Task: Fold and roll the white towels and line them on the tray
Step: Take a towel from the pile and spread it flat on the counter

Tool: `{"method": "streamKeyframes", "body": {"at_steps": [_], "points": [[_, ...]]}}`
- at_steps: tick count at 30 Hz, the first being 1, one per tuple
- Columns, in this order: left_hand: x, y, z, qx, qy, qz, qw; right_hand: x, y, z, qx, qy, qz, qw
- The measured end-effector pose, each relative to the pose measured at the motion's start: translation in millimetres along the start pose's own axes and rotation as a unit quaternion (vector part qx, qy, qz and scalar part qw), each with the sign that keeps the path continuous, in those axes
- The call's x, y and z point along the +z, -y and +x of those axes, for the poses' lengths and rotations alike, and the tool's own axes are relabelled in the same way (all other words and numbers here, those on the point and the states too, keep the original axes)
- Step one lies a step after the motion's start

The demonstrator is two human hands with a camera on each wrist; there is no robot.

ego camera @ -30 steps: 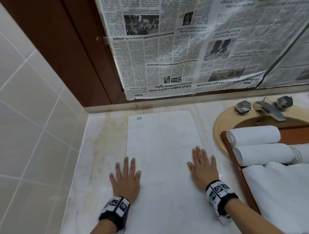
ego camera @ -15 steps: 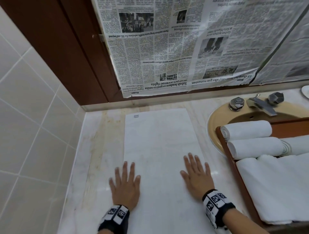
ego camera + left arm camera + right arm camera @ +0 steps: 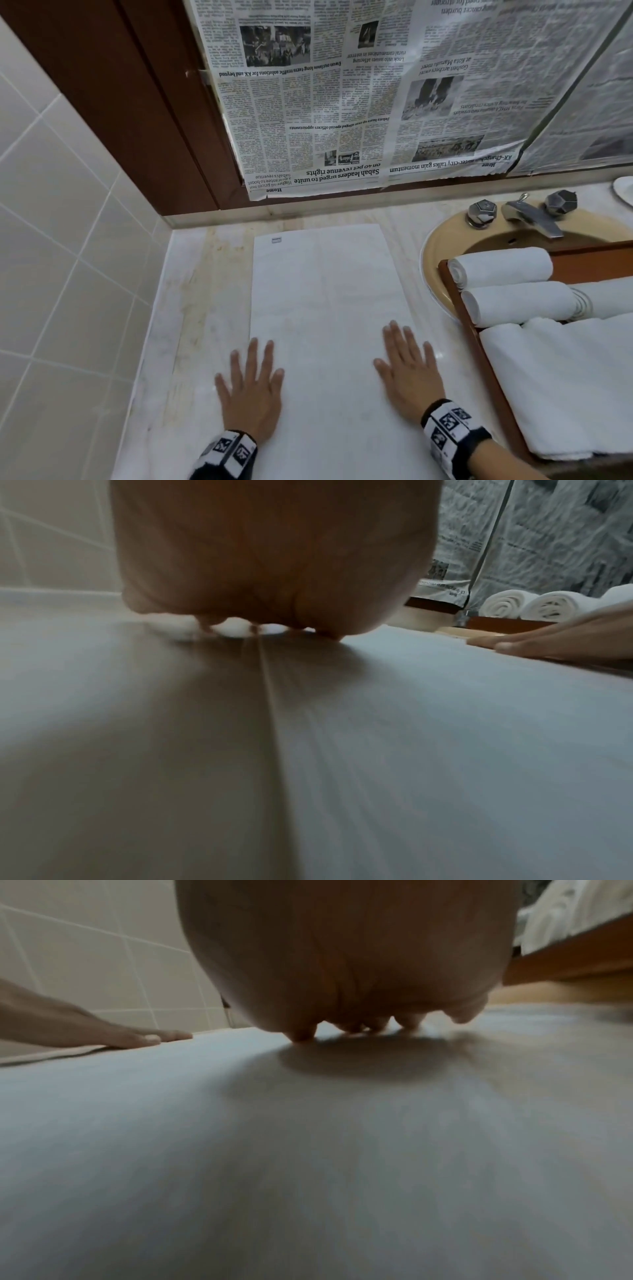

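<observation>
Both grips are released, palms flat and fingers straight. The left hand [image 3: 251, 390] presses the left edge of the flat towel [image 3: 329, 308], partly over the bench [image 3: 191, 308]; the right hand [image 3: 409, 368] presses near its right edge. The towel lies lengthwise toward 12 o'clock. At 3 o'clock a wooden tray [image 3: 455, 301] sits across the sink [image 3: 442, 240], holding two rolled towels [image 3: 503, 267] and a loose towel [image 3: 565, 377] nearer. Newspaper [image 3: 342, 102] hangs at 12 o'clock.
</observation>
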State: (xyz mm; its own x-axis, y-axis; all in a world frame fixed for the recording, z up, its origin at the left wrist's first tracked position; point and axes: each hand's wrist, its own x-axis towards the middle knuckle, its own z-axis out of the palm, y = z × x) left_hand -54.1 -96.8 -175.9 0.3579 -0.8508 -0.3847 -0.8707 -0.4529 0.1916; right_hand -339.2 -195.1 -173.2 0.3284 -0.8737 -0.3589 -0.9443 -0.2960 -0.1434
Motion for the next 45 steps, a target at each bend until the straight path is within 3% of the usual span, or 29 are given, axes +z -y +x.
{"method": "streamKeyframes", "body": {"at_steps": [3,7,10,14,16,20,22,24,26,30,40,45], "points": [[-11.3,-2.0,16.1,-0.017,-0.010,-0.007,1.000,-14.5,1.6,11.0,-0.014,-0.004,0.006,1.000],[-16.7,-54.7,41.4,0.085,0.002,-0.002,0.996,-21.0,53.5,44.0,-0.105,0.006,-0.016,0.994],[-16.8,-88.4,63.5,0.097,0.025,0.004,0.995,-33.2,84.2,68.4,-0.128,0.039,0.003,0.991],[-24.9,-81.4,91.9,0.060,0.014,0.005,0.998,-49.6,61.1,100.0,-0.149,0.075,-0.020,0.986],[-32.0,-63.2,103.6,0.036,0.010,0.018,0.999,-53.8,34.2,110.3,-0.143,0.057,-0.042,0.987],[-47.3,-30.4,120.9,-0.016,0.003,0.000,1.000,-63.2,-5.8,119.8,-0.046,0.044,-0.020,0.998],[-50.1,-32.9,125.0,0.000,-0.006,0.004,1.000,-65.4,4.2,121.8,-0.064,0.048,-0.004,0.997],[-49.9,-51.7,126.9,0.053,-0.012,0.010,0.998,-63.5,29.0,121.5,-0.128,0.051,-0.026,0.990],[-46.4,-74.8,135.1,0.102,-0.010,0.023,0.994,-56.9,55.3,132.5,-0.146,0.054,-0.010,0.988],[-51.0,-102.1,171.4,0.092,0.008,0.027,0.995,-65.1,74.3,170.0,-0.170,0.053,-0.032,0.983],[-87.7,-53.9,235.0,-0.005,0.003,0.001,1.000,-99.2,-18.4,232.5,-0.016,0.010,0.017,1.000],[-99.1,-63.8,237.4,-0.009,-0.037,0.003,0.999,-107.6,-41.6,214.9,0.067,-0.074,0.155,0.983]]}}
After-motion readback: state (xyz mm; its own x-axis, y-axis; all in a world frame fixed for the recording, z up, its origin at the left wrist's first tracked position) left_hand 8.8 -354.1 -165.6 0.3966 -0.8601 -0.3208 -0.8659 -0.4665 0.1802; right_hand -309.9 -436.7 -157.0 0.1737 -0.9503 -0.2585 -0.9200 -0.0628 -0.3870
